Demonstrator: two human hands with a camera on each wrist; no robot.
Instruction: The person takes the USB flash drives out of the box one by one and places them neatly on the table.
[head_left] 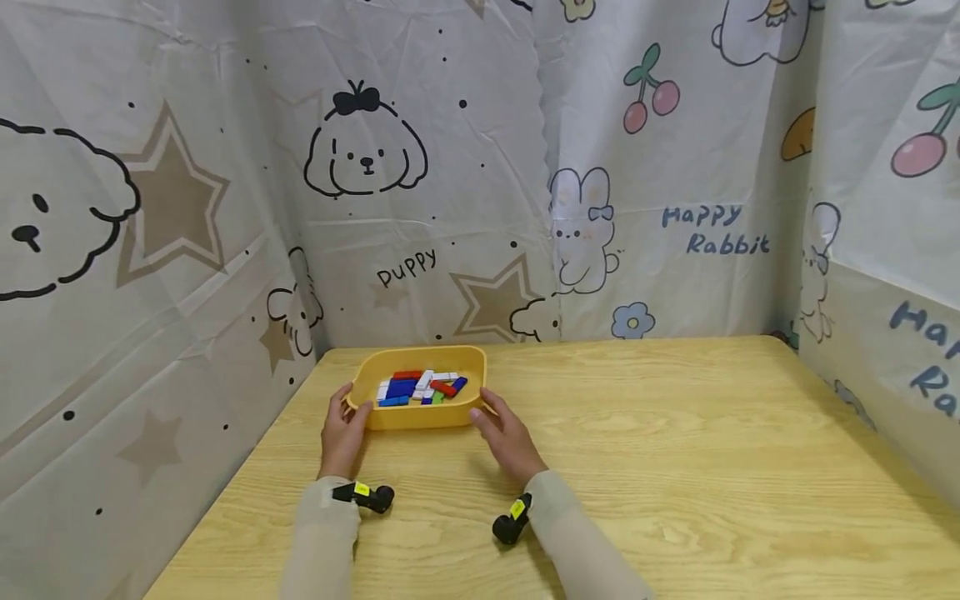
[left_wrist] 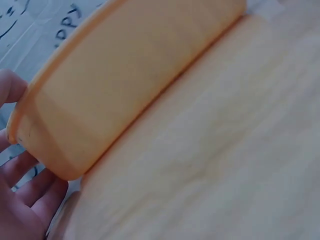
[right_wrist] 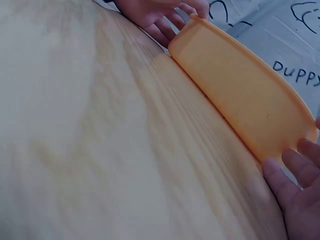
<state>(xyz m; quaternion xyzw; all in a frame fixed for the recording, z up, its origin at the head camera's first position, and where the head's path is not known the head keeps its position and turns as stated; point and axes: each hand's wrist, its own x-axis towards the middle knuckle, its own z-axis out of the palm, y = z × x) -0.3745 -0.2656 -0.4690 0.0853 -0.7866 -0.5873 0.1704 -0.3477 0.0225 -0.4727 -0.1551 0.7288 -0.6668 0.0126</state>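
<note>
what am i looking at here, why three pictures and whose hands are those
These are one person's two bare hands, filmed by three cameras at once. The wide picture comes from a camera on the head; the two close, blurry ones come from cameras strapped to each wrist. On the wooden table sits a yellow tray holding small coloured blocks. The left hand grips the tray's left end, thumb over the rim. The right hand touches its right end. The wrist pictures show the tray's side wall up close. A cartoon-printed sheet hangs around the table.

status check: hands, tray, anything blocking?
Left hand and right hand grip opposite ends of the yellow tray. Tray flat on the table, coloured blocks inside. Nothing in the way.
</note>
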